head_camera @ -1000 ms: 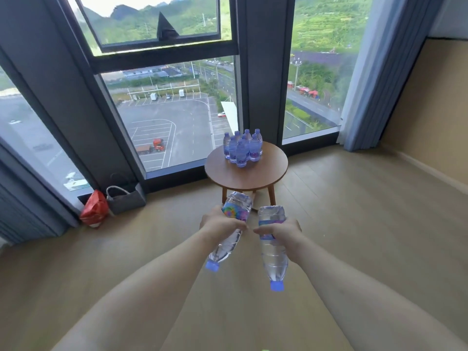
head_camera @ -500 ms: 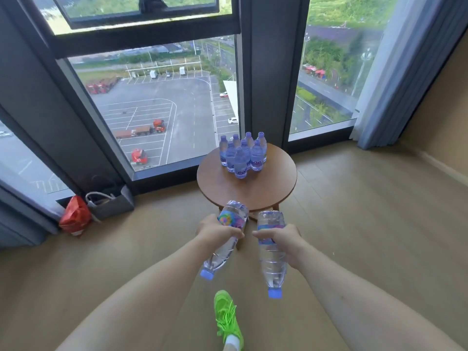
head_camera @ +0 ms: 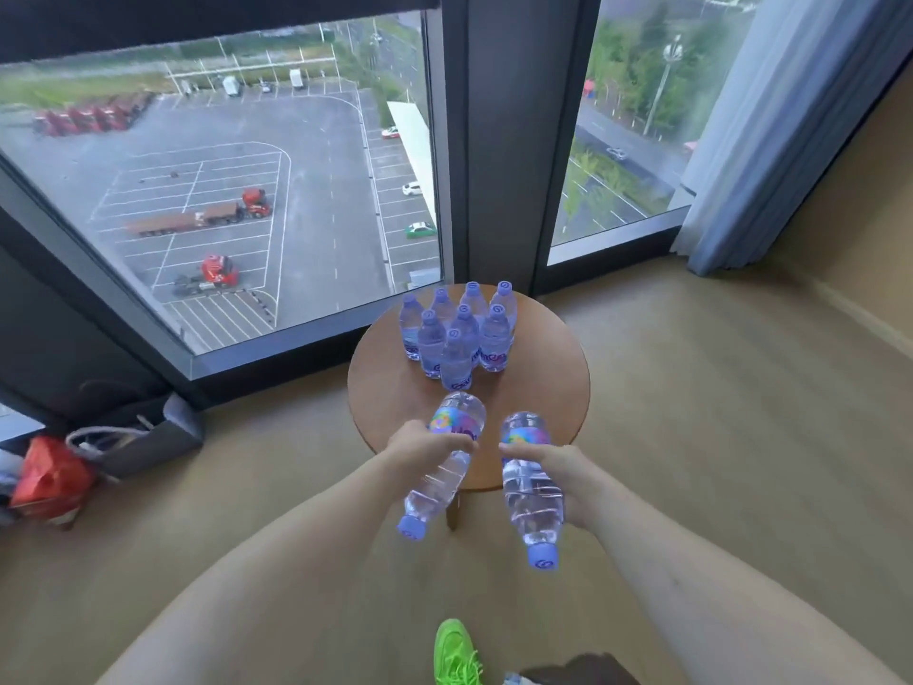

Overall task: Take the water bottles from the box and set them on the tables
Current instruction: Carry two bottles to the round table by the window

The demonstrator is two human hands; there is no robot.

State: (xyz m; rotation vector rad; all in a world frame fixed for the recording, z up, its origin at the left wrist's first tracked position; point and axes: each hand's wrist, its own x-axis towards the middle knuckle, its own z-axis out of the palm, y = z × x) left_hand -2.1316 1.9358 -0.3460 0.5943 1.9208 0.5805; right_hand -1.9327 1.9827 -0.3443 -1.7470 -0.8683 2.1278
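My left hand [head_camera: 425, 444] and right hand [head_camera: 560, 469] each grip a bottle, caps toward me, above the table's [head_camera: 543, 388] near edge; I should flip both upright beside the cluster [head_camera: 457, 333] ahead.

- left bottle [head_camera: 441, 462]: clear plastic, blue cap, colourful label, held upside-down and tilted, cap down-left, base over near edge of round wooden table [head_camera: 538, 388]
- right bottle [head_camera: 531, 484]: same type, inverted, nearly vertical, cap toward the floor, base over the table's near edge
- bottle cluster [head_camera: 457, 333]: about eight same bottles, upright, caps on, packed tight on the table's far side near the window
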